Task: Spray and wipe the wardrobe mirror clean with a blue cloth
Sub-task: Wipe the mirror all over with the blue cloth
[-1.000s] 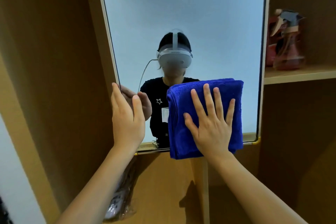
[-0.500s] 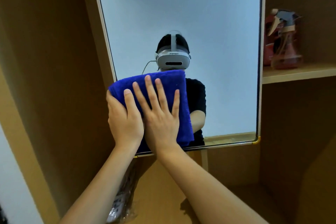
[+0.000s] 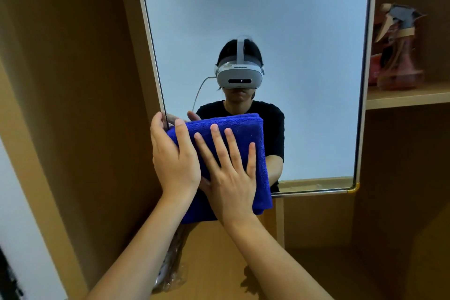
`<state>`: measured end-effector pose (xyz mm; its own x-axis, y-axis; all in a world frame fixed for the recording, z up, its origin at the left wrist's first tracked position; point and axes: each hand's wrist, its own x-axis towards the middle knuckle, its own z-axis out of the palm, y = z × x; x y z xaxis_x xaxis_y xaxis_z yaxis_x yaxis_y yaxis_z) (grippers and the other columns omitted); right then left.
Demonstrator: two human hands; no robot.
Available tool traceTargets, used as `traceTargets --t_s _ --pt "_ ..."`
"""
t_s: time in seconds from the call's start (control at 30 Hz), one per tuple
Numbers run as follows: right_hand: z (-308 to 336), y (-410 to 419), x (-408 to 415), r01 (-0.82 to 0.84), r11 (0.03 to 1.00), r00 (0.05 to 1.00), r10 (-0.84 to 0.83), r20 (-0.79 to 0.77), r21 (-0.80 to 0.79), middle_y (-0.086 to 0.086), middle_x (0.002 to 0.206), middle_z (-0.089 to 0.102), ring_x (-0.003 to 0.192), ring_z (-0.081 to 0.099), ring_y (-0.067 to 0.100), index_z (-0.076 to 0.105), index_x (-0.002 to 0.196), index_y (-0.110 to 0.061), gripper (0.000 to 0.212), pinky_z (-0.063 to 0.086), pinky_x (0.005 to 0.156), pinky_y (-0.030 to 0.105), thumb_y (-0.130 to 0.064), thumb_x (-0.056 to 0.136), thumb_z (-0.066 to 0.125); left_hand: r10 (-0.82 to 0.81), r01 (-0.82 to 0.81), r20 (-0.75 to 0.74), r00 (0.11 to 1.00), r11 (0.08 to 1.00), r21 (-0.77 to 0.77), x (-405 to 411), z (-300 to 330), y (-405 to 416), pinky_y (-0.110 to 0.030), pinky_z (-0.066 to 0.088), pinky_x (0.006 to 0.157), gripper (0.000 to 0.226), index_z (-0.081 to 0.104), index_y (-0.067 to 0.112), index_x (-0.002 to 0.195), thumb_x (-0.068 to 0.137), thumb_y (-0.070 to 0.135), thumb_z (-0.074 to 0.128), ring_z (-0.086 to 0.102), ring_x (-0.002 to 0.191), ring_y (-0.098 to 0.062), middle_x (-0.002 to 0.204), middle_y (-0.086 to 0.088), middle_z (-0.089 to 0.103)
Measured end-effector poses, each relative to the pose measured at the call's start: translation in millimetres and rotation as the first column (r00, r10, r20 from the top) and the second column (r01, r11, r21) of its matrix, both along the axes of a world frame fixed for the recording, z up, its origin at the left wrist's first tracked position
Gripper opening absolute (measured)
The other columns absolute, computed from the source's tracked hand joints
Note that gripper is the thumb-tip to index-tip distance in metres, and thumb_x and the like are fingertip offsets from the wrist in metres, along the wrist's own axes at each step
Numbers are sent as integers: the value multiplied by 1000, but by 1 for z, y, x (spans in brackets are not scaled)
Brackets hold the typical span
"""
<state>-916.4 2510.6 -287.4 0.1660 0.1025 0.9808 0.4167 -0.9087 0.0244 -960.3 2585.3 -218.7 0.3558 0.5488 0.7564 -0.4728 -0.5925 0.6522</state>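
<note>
The tall wardrobe mirror [image 3: 292,19] fills the middle of the head view in a thin pale frame. A folded blue cloth [image 3: 243,129] lies flat against its lower left corner and hangs past the bottom edge. My right hand [image 3: 231,178] presses on the cloth with straight, spread fingers. My left hand [image 3: 173,158] grips the mirror's left edge, fingers wrapped behind it and thumb lying on the cloth's left side. A reddish spray bottle [image 3: 399,48] with a grey trigger stands on the shelf to the right.
Brown wooden wardrobe panels flank the mirror, and a shelf [image 3: 409,97] juts out at the right. A crumpled clear plastic bag [image 3: 170,270] lies on the wardrobe floor below my left arm. The glass reflects a person wearing a headset.
My right hand swept the cloth from the mirror's lower right to its lower left, then slid it down and slightly right. My left hand kept hold of the mirror's left edge.
</note>
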Motion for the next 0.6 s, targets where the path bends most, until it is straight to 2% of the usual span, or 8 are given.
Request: traceTargets --t_s 0.03,0.1,0.2,0.47,0.6 --pt "-2 -5 1 2 1000 1000 -2 5 -12 -4 158 20 147 16 17 27 151 -33 55 10 119 49 -55 101 29 1 -1 -8 1000 1000 4 1 0 0 7 30 80 47 32 13 146 103 32 36 44 109 12 132 15 43" --pt "-5 -16 3 7 1000 1000 -7 12 -19 -4 158 22 146 21 16 29 150 -34 57 10 120 48 -58 98 36 12 -12 -14 1000 1000 16 3 -2 -2 0 30 88 49 29 15 148 103 34 36 45 123 0 144 7 43" --pt "-5 -30 6 -1 1000 1000 1 24 -17 -5 157 23 145 25 16 30 149 -36 59 10 120 47 -59 96 42 40 -39 -25 999 999 33 6 -4 -4 -19 36 98 53 25 15 149 102 35 37 43 132 -15 150 -3 39" --pt "-4 -74 17 46 999 999 -45 29 -12 -4 157 23 146 22 17 29 150 -34 60 12 119 49 -59 96 41 92 -89 -34 995 993 78 13 -9 -7 -41 40 110 63 15 15 153 99 41 36 33 141 -21 158 -4 24" --pt "-5 -101 23 62 998 998 -62 0 16 -3 159 19 148 17 19 22 151 -33 61 8 120 50 -58 97 36 89 -87 -24 996 992 87 15 -13 -8 -42 34 114 65 12 12 153 99 39 37 24 145 -21 159 -6 18"
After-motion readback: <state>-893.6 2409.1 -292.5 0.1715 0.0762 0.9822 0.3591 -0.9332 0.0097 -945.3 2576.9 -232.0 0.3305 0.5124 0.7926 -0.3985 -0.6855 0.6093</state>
